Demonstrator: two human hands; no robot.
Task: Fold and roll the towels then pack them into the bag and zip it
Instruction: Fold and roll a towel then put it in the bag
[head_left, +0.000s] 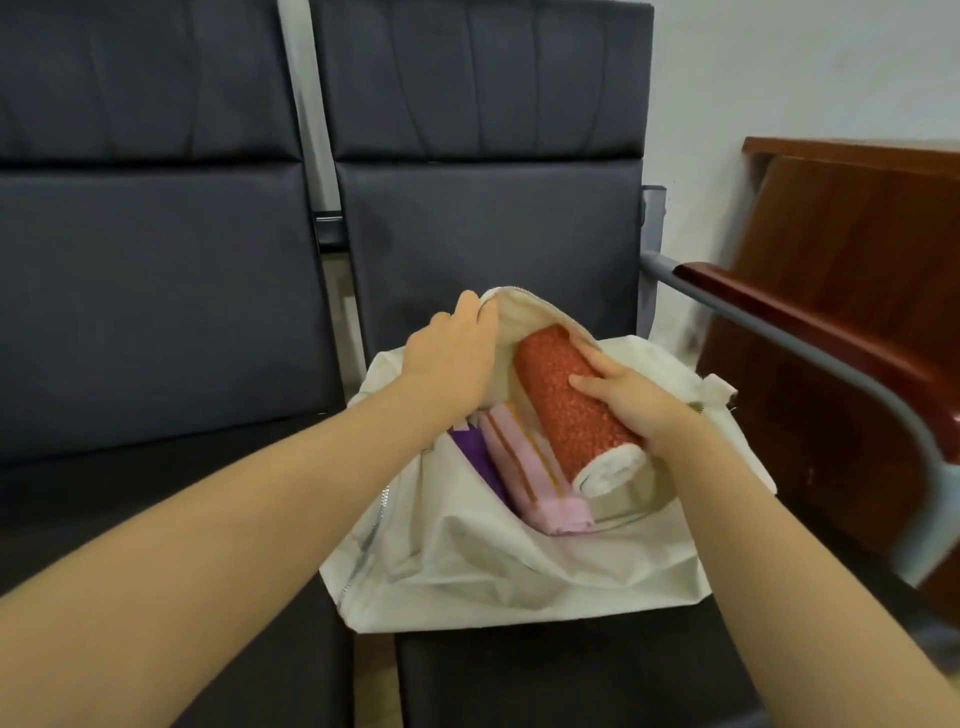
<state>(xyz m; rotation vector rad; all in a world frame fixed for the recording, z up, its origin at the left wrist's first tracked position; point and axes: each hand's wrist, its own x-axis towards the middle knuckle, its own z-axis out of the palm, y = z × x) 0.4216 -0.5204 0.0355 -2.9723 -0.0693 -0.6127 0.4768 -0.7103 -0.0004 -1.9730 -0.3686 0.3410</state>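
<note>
Head view: slide the red towel roll (566, 405) in lengthwise beside the pink towel (524, 467) and purple towel (475, 452) (both already inside) without loosening its wrap. Hold the mouth of the bag (467, 561), which lies on the chair seat (519, 675), wide. Your left hand (452, 348) grips the upper zip edge. Your right hand (634, 400) curls around the half-inserted roll.

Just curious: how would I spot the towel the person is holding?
On the right-hand dark grey seat lies an open cream bag. Three towels show in its mouth, and the right hand grips the rightmost towel. It alone is speckled orange-red with a white end, beside a pink striped towel and a purple one.
</note>
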